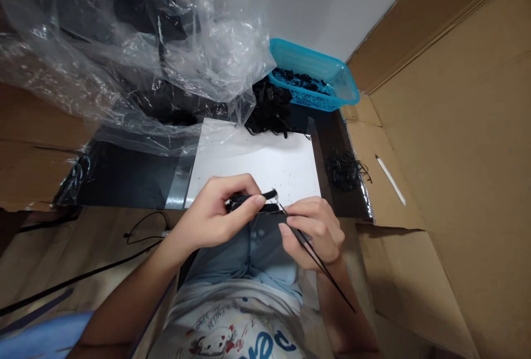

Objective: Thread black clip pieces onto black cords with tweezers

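My left hand (219,212) is closed on a black elongated piece (269,194), pinched between thumb and fingers over the front edge of a white sheet (253,160). A second black strip shows just below it; whether the two are joined I cannot tell. Thin black tweezers (321,266) are gripped in my right hand (319,229), their tips touching or very near the end of the black piece, where a small pale spot shows. The tweezers' rear end points down toward my right forearm. Small dark specks dot the white sheet.
Behind the sheet lies a heap of black pieces (269,107), beside a blue basket (348,79) with more inside. Clear plastic bagging (224,32) covers the back left. A black tangle (344,170) sits at right, near a white pen (391,181) on cardboard (456,143).
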Available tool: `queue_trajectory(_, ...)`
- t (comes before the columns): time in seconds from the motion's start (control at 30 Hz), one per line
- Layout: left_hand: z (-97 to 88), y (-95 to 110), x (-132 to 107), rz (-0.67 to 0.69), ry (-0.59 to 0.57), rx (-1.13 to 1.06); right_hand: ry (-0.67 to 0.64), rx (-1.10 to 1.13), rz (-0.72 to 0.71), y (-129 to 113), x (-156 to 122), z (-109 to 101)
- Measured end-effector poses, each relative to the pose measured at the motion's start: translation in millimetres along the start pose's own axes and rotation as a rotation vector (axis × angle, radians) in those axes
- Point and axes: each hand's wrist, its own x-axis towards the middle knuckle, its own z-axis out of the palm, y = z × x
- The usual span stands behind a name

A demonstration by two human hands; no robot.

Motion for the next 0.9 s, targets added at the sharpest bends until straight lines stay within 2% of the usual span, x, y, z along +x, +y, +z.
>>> queue_trajectory(0.3, 0.2, -24.1, 12.8, -0.077, -0.001, 0.024, -0.061, -0.109, -0.046, 5.7, 2.2, -5.4)
queue_trajectory(0.47, 2.2, -22.5, 13.1, -0.049, 0.106, 0.021, -0.143, -0.169, -0.065, 8.5, 4.1, -6.2)
queue_trajectory(0.57, 6.9, -23.2, 12.7, -0.016, 0.131, 0.084, -0.179, -0.16, -0.055, 8.8, 5.2, -3.2)
queue_trajectory(0.73, 10.8, -29.9, 10.2, 0.037, 0.229, 0.302, -0.171, -0.117, -0.025, 9.4, 5.2, -4.5)
queue_trajectory(0.9, 7.9, -31.0, 8.9, 0.037, 0.241, 0.251, -0.154, -0.075, -0.001, 10.4, 5.2, -9.7)
